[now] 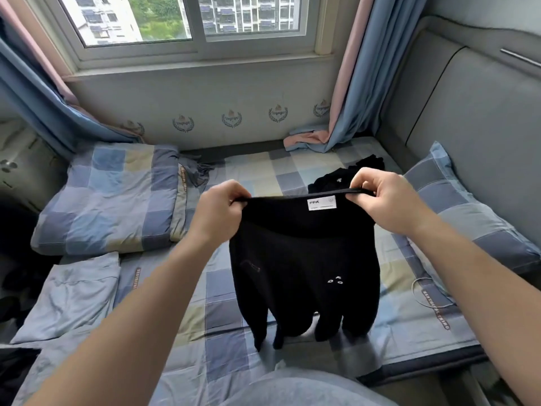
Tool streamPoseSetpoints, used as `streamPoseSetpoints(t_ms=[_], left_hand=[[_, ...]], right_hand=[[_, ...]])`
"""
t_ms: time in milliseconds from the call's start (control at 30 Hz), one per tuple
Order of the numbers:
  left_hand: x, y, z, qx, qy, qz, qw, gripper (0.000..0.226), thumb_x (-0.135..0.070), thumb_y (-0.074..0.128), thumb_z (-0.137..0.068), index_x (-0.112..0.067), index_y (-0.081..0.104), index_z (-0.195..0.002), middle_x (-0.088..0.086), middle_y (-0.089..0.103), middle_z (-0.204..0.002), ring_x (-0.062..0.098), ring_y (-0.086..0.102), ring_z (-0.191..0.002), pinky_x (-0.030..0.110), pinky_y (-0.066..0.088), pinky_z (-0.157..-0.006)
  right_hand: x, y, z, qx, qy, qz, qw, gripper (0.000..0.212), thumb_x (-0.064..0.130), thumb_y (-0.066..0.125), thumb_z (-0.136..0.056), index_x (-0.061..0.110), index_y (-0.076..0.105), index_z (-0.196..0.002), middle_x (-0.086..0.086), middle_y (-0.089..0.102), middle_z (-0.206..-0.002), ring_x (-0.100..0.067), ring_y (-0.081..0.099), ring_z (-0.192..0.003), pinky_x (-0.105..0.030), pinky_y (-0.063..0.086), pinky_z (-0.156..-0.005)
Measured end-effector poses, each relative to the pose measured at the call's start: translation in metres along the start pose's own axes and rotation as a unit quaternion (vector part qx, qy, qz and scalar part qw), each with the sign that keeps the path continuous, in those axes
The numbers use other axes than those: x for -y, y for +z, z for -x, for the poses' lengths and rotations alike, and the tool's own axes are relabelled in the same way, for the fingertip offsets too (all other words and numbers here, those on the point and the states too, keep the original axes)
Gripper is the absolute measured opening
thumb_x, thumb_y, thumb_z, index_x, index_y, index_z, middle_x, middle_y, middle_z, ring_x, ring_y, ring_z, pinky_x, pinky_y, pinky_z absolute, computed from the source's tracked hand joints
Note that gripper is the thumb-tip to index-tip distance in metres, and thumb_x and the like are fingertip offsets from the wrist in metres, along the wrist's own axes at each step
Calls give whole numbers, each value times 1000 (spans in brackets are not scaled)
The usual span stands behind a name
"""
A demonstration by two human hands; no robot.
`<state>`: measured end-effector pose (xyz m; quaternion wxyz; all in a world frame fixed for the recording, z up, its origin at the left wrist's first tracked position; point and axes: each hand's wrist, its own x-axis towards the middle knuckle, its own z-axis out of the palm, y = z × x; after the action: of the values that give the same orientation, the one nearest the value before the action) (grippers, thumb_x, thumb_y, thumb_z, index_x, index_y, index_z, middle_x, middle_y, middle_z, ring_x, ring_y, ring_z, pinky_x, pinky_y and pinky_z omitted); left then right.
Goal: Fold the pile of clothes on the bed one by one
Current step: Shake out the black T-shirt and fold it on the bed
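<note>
A black cotton garment with a white label point(304, 259) is held up over the checked bed point(222, 288), pinched at its top edge by the left hand point(218, 210) and right hand point(383, 197).

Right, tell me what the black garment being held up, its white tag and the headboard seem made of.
Black garment: soft matte knit, likely cotton jersey; it hangs limp and creased. White tag: smooth printed fabric, lying flat with crisp lettering. Headboard: padded panels with piped seams, grey cover with slight sheen, perhaps faux leather; fabric is possible.
</note>
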<state>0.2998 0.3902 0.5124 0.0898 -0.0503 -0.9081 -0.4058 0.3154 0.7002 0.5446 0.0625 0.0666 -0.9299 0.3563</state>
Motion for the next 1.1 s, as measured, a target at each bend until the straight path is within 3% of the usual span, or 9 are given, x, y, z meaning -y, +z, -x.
streamPoseSetpoints(t_ms=[100, 200, 400, 600, 700, 800, 900, 1000, 1100], left_hand=[[-1, -12, -9, -25, 2, 11, 1000, 23, 1, 56, -90, -19, 68, -90, -3, 71, -85, 13, 64, -80, 25, 47, -73], [-1, -28, -11, -54, -11, 5, 998, 17, -3, 48, -93, -14, 60, -97, 2, 64, -79, 13, 56, -70, 25, 42, -61], [10, -71, -18, -81, 5, -21, 997, 9, -2, 42, -93, -6, 50, -89, 6, 52, -67, 13, 44, -60, 19, 34, -51], [37, -123, -28, -38, 24, -2, 999, 18, -15, 42, -81, -6, 38, -67, 0, 35, -58, 12, 30, -55, 31, 24, -53], [50, -144, -35, -39, -2, 40, 998, 23, -15, 43, -85, -3, 34, -67, -3, 29, -58, 11, 26, -54, 32, 21, -53], [61, -156, -38, -53, -24, 67, 996, 27, -4, 43, -92, -8, 35, -67, -1, 30, -59, 8, 27, -50, 23, 23, -47], [71, -174, -39, -90, -27, 42, 995, 28, -6, 44, -93, -11, 37, -67, 0, 37, -59, 11, 31, -54, 21, 28, -47], [86, -189, -39, -112, -34, -11, 993, 20, -11, 46, -93, -4, 44, -75, 5, 46, -62, 18, 39, -58, 31, 34, -54], [102, -197, -33, -94, -51, -73, 992, 19, -16, 49, -93, -9, 43, -76, 6, 51, -66, 21, 43, -59, 35, 36, -54]], right_hand=[[-1, 5, -10, -35, -10, 116, 993, 19, 12, 64, -84, 22, 48, -82, 6, 56, -64, -21, 52, -63, -36, 45, -58], [-3, 14, -23, -38, 29, 111, 993, 17, 11, 60, -85, 19, 46, -80, -1, 54, -75, -28, 50, -72, -37, 42, -60], [26, 31, -50, 17, 35, 20, 999, 15, 13, 58, -91, 23, 63, -81, 2, 66, -79, -20, 61, -78, -29, 44, -69], [76, 48, -68, 82, 85, -274, 955, 23, 20, 53, -102, 23, 74, -94, 1, 69, -90, -18, 63, -82, -32, 47, -80], [104, 59, -74, 71, 86, -292, 950, 25, 14, 47, -106, 20, 71, -102, 4, 75, -94, -6, 71, -86, -18, 54, -76], [122, 72, -78, 45, 79, -237, 967, 24, 13, 47, -104, 8, 71, -103, -5, 74, -95, -14, 70, -88, -26, 55, -82], [141, 83, -83, 15, 47, -76, 996, 20, 8, 48, -97, 7, 65, -88, -4, 62, -75, -16, 56, -68, -28, 45, -65], [157, 84, -84, 24, 1, 123, 992, 17, 6, 49, -89, 15, 63, -85, -1, 63, -79, -19, 58, -74, -29, 41, -63], [166, 90, -83, 4, 15, 145, 989, 17, 9, 50, -89, 20, 61, -82, -4, 66, -78, -26, 61, -72, -32, 47, -62]])
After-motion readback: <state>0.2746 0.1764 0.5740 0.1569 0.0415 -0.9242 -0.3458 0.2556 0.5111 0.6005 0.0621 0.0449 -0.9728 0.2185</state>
